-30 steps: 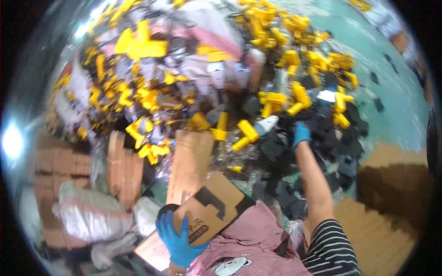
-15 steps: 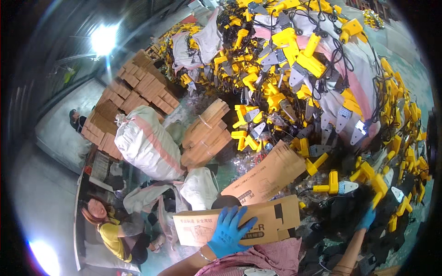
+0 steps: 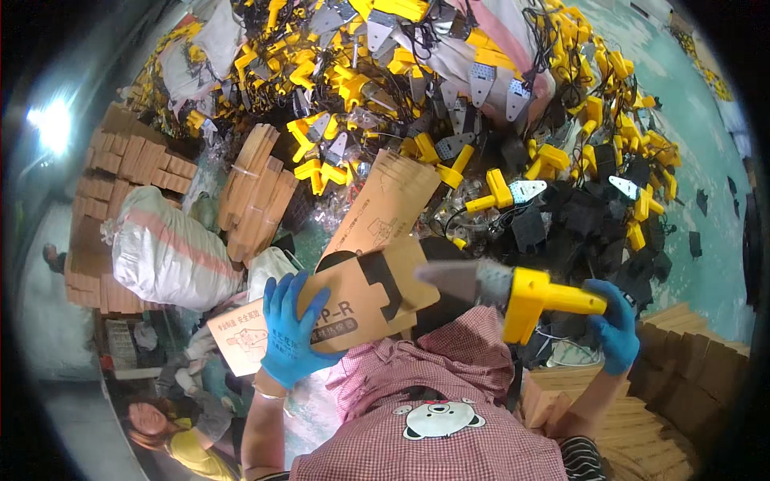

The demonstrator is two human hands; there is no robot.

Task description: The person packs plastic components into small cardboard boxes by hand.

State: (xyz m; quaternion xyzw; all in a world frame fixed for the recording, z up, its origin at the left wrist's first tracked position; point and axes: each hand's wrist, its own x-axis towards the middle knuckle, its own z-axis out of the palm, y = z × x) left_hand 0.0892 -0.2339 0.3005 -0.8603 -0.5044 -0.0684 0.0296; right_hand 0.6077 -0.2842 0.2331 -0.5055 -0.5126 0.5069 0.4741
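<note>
My left hand (image 3: 298,341), in a blue glove, grips a long brown cardboard box (image 3: 365,280) above my lap, fingers over its printed face. The box lies aslant, its flapped end towards the right. In my right hand (image 3: 616,327), also gloved in blue, is the handle end of a yellow pipe welding tool (image 3: 529,301). Its grey metal plate points left and overlaps the box's right end; whether the tip is inside the box I cannot tell. Beyond the box leans a flat printed carton (image 3: 385,196).
A large heap of yellow tools (image 3: 353,84) with black cords spreads across the far side. White sacks (image 3: 168,248) and stacked cartons (image 3: 120,176) stand at left. A person in yellow (image 3: 192,449) sits lower left. More cartons (image 3: 650,425) lie lower right, near black pieces (image 3: 577,216).
My right hand has lifted a yellow pipe welding tool from the heap and brought it left to the box. The box has tilted, its right end now higher. The view has shifted too.
</note>
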